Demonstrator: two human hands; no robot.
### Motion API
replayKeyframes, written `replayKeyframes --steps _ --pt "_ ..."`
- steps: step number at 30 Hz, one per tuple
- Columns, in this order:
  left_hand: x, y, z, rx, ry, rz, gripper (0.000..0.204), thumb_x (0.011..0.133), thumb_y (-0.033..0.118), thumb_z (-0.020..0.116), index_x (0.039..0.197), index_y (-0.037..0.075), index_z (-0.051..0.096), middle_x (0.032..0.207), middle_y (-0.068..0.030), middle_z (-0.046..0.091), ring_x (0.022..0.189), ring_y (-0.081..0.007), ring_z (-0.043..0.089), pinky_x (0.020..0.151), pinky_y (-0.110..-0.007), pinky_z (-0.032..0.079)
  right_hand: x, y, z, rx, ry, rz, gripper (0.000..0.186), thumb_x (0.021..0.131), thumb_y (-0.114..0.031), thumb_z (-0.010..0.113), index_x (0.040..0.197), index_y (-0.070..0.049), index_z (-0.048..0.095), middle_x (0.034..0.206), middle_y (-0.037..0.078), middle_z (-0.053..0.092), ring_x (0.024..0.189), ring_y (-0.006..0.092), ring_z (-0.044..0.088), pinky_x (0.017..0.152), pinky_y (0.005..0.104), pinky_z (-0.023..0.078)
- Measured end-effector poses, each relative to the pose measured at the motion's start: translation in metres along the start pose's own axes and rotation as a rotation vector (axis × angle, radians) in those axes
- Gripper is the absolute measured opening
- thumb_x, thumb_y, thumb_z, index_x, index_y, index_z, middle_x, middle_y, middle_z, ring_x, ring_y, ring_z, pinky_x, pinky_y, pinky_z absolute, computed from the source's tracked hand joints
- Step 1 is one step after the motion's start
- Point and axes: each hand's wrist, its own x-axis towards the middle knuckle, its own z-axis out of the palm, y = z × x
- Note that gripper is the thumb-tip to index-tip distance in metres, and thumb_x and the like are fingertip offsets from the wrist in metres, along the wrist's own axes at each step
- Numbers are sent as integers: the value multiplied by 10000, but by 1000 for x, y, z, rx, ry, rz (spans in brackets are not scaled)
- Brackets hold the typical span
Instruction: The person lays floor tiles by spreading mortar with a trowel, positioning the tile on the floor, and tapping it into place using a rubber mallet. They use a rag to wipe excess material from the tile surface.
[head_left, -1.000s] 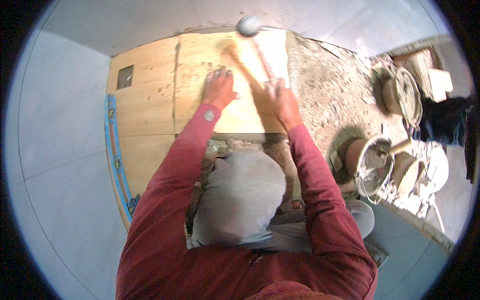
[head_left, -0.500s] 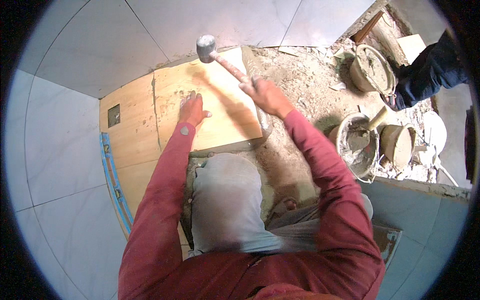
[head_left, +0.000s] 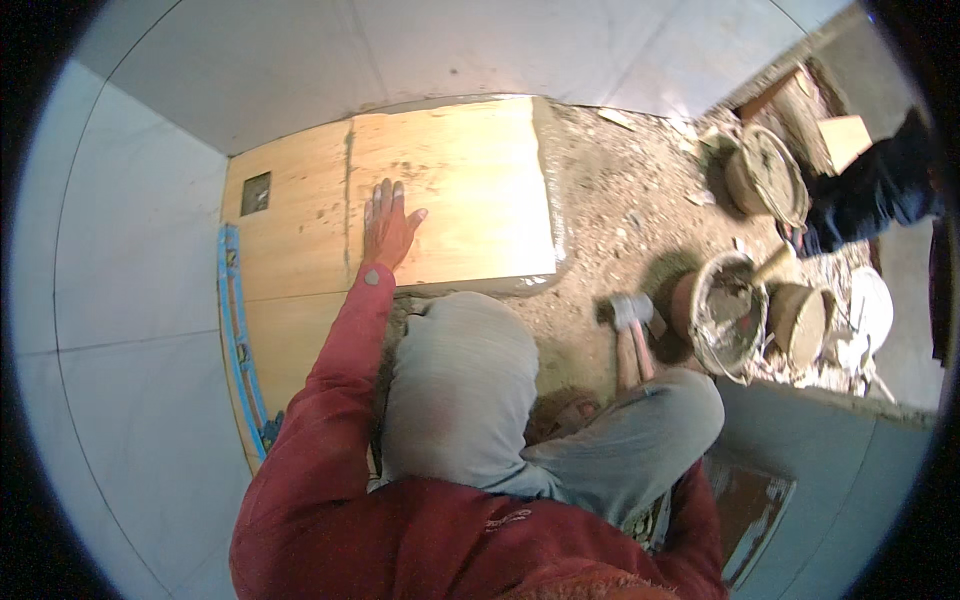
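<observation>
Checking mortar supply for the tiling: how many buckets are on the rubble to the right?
3. One bucket sits farthest back near another person's dark sleeve; one with grey mortar is beside the mallet; a third touches its right side. Others may be hidden.

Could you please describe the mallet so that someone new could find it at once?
Start at the wood-coloured tile under the left hand, then look right onto the rough mortar bed. The mallet lies there beside a mortar bucket, marked by its pale grey head and pinkish handle.

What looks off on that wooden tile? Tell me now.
The wood-look tile under the left hand carries dirty mortar smears, and mortar shows along its right edge. The neighbouring tile has a small square cut-out.
</observation>
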Motion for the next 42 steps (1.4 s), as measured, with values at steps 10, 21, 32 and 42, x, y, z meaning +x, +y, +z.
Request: replayKeyframes --steps 10,21,32,42 --pt "-27 -58 -8 271 166 -56 705 1065 445 485 1563 -25 316 1613 -272 314 1475 -460 307 1230 -556 239 -21 -181 -141 -1040 848 -554 424 945 -83 582 1369 -62 579 1406 258 557 1294 446 516 1135 542 368" --pt "-20 -46 2 269 140 -97 699 1066 463 467 1589 20 329 1647 -275 280 1525 -431 266 1260 -521 199 124 -120 -244 -1827 588 -130 301 958 -285 520 969 -150 789 1247 83 714 1322 317 571 1261 591 175" --pt "-10 -37 6 273 163 -11 693 1044 439 532 1547 -15 390 1607 -297 339 1486 -454 328 1243 -536 241 -118 -70 -276 -1600 495 87 428 973 -181 599 1401 -170 585 1186 147 702 1016 338 705 840 505 551" --pt "-14 -50 12 269 175 -34 669 1082 442 465 1575 5 346 1645 -269 294 1511 -437 303 1244 -535 244 -96 -68 -163 -1153 888 33 285 977 -335 621 1178 -139 574 855 183 671 701 407 701 573 515 542"
